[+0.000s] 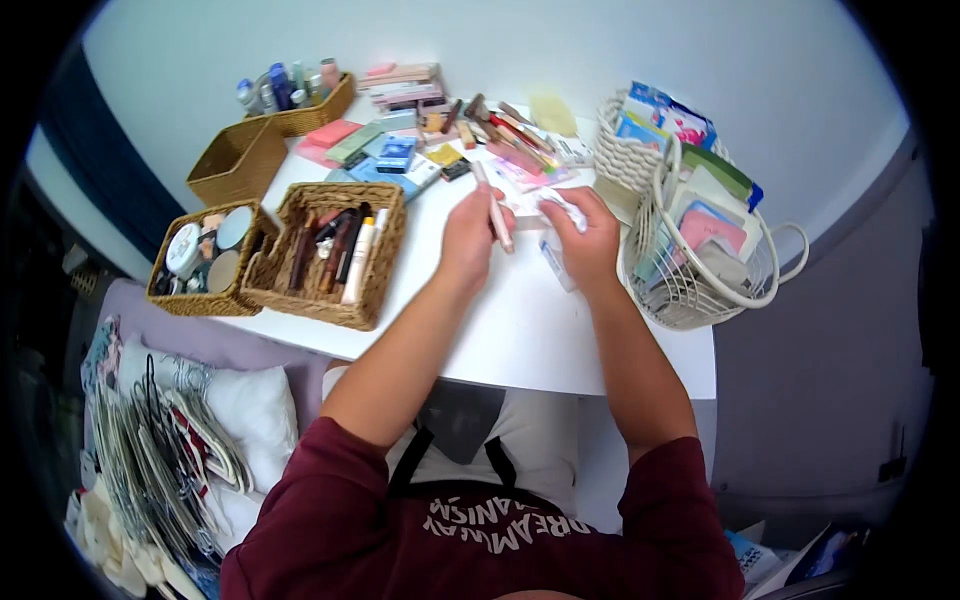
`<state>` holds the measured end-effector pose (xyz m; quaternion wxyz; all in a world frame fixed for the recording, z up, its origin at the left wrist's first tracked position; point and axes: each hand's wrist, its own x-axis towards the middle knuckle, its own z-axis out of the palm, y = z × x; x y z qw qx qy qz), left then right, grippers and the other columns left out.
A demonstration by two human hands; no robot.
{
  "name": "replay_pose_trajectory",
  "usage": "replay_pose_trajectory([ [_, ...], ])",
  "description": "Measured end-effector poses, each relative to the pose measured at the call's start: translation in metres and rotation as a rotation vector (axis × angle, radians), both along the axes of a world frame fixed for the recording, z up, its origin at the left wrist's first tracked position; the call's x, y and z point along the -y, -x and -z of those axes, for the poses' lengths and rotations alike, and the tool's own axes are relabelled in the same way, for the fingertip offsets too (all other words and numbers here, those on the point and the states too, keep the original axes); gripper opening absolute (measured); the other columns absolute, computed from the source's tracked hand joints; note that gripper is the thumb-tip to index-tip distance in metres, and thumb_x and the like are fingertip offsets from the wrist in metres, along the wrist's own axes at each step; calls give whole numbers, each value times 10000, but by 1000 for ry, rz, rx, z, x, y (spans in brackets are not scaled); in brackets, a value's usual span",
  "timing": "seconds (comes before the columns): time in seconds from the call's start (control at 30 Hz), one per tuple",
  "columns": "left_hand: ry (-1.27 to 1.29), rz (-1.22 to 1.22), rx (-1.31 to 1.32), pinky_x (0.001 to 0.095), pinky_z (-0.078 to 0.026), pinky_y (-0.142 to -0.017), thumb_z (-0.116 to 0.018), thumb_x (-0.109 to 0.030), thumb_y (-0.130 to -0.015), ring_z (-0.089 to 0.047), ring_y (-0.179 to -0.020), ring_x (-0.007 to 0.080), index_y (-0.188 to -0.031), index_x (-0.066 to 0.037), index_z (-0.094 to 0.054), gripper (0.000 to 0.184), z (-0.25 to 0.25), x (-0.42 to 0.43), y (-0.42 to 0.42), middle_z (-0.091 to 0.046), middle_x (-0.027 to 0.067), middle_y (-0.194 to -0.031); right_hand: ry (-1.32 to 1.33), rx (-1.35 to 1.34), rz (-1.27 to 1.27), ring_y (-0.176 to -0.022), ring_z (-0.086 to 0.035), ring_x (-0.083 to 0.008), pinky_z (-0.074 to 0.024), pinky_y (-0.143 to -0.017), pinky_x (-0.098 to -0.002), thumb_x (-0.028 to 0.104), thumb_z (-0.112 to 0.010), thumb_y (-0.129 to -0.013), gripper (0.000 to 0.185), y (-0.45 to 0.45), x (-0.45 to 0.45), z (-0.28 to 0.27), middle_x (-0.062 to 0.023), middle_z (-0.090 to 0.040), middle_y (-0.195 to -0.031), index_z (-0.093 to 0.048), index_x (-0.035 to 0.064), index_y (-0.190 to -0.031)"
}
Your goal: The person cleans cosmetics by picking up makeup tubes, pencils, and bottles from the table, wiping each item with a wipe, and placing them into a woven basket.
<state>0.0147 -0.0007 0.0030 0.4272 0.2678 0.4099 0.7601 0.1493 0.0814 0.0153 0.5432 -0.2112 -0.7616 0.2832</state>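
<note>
– Over the bench (520, 345), what are the hands holding?
– L hand (470, 237) is gripping a pale pink tube (495, 212), fingers curled round it; R hand (592, 240) is pinching a crumpled white tissue (566, 209), thumb & fingers nearly together. Tube's slanting mid-bench, just L of the tissue, not touching. A clear packet (556, 266) is lying beside the R hand.
– How far along, approx?
– Partway, IMO. Woven basket (310, 306) is holding slim tubes, jar basket (195, 303) is holding jars & pots, so some sorting's prob. done. But a loose pile (512, 133) of pencils & tubes is lying beyond the hands, so prob. lots left.
– Any readable txt?
– Maroon shirt (480, 545) is showing upside-down letters: "DREAM" is coming thru, plus a line ending "ANISM". Blue box (397, 154) is carrying print too small to read; can't make out any brand on the tube either.
</note>
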Motion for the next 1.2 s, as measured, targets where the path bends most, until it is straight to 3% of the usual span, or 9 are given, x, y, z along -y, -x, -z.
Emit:
replay_pose_trajectory([
  [0.23, 139, -76, -198, 199, -289, -458, -413, -366, -1048, -418, -535, 49, -1111, -137, -528, 264, -41, 91, 51, -477, -46, -703, 84, 70, -275, -791, -630, -186, -488, -719, -296, 101, -764, -806, 180, 67, 62, -7, -90, -665, -867, -687, -1, -933],
  [0.33, 180, -153, -198, 203, -324, -465, -442, -232, -992, -436, -574, 47, -1292, -135, -509, 322, -60, 134, 91, -521, -23, -793, 51, 80, -377, -812, -647, -209, -494, -738, -303, 123, -771, -806, 197, 109, 103, -16, -97, -675, -880, -694, 9, -947],
  [0.47, 360, -178, -562, 193, -404, -539, -444, -135, -945, -493, -668, 53, -1425, -89, -441, 483, -53, 164, 155, -563, -4, -871, 146, 46, -434, -828, -653, -220, -500, -758, -315, 151, -758, -819, 205, 158, 141, -19, -102, -691, -905, -704, 16, -963],
  [0.5, 422, -195, -616, 284, -472, -634, -508, -131, -916, -584, -700, 144, -1405, -61, -473, 495, -55, 169, 163, -672, 93, -974, 166, 48, -434, -830, -653, -219, -500, -761, -316, 153, -756, -820, 206, 165, 148, -17, -102, -692, -905, -704, 15, -964],
  [0.6, 604, -209, -860, 325, -501, -695, -524, -125, -906, -647, -806, 213, -1383, -44, -492, 485, -44, 167, 186, -678, 169, -1112, 214, 63, -437, -830, -657, -211, -502, -754, -317, 171, -755, -827, 215, 173, 158, -15, -102, -694, -903, -705, 16, -968],
  [0.63, 645, -196, -918, 358, -511, -764, -532, -132, -887, -672, -907, 286, -1335, -18, -535, 462, -45, 167, 185, -671, 214, -1130, 221, 74, -428, -829, -657, -209, -502, -752, -315, 177, -755, -828, 218, 172, 159, -14, -102, -694, -903, -705, 18, -968],
  [0.87, 788, -32, -1141, 376, -498, -931, -517, -158, -851, -650, -1075, 328, -1272, -6, -597, 456, -46, 163, 197, -662, 216, -1180, 201, 116, -290, -825, -653, -202, -499, -750, -307, 164, -754, -832, 219, 147, 151, -3, -106, -691, -904, -700, 13, -980],
  [1.03, 633, -113, -1153, 363, -489, -933, -538, -142, -873, -651, -1040, 307, -1246, -10, -614, 402, -49, 160, 178, -673, 190, -1144, 182, 64, -253, -835, -639, -204, -490, -743, -306, 159, -760, -827, 231, 130, 145, -1, -103, -676, -911, -687, 6, -984],
  [1.2, 488, -61, -1287, 395, -496, -921, -576, -168, -868, -652, -1017, 346, -1218, -5, -621, 389, -57, 129, 136, -674, 214, -1114, 232, 23, -158, -852, -639, -202, -491, -742, -318, 175, -745, -840, 231, 99, 126, -12, -93, -677, -938, -688, 23, -1003],
])
